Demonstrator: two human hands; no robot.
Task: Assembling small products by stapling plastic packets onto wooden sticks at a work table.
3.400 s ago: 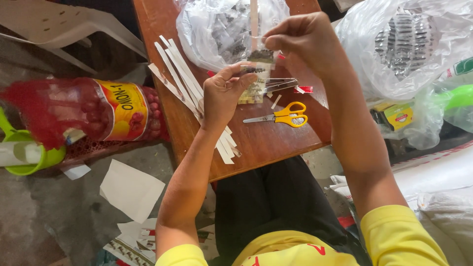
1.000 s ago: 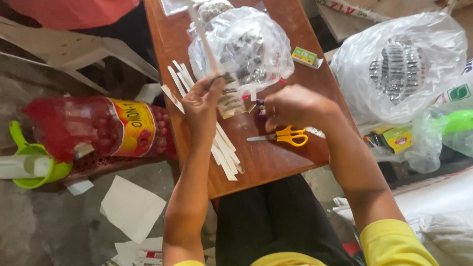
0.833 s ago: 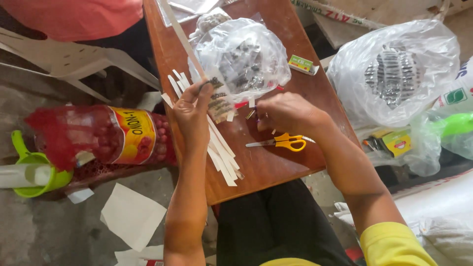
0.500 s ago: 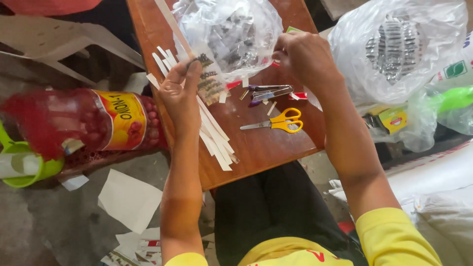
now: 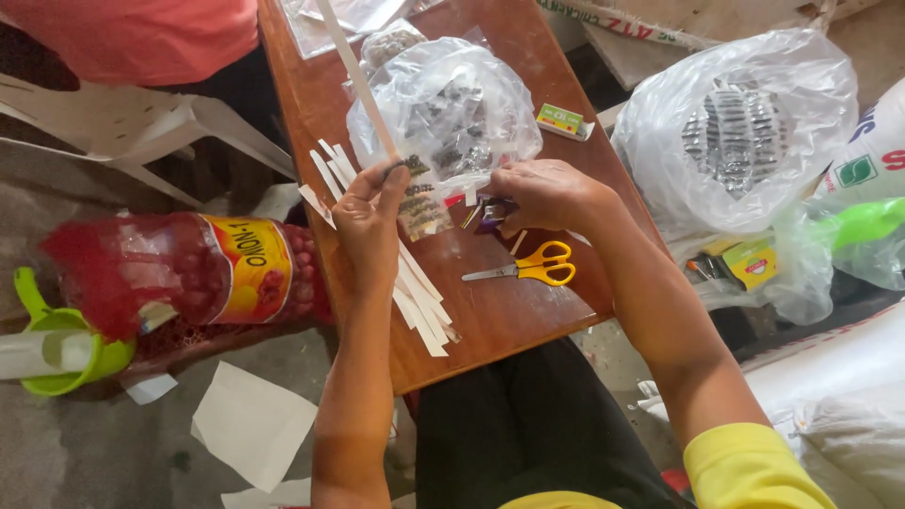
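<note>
Both bare forearms reach forward from short yellow sleeves over the brown wooden table [image 5: 490, 320]. The left hand [image 5: 368, 221] is raised above the table's left half, back of the hand toward the camera, thumb and forefinger pinched together at the top, the other fingers curled in. The right hand [image 5: 542, 193] lies lower, toward the table's middle, knuckles up, fingers bent down and closed, their tips pointing toward the left hand. The two hands are near each other, not touching.
</note>
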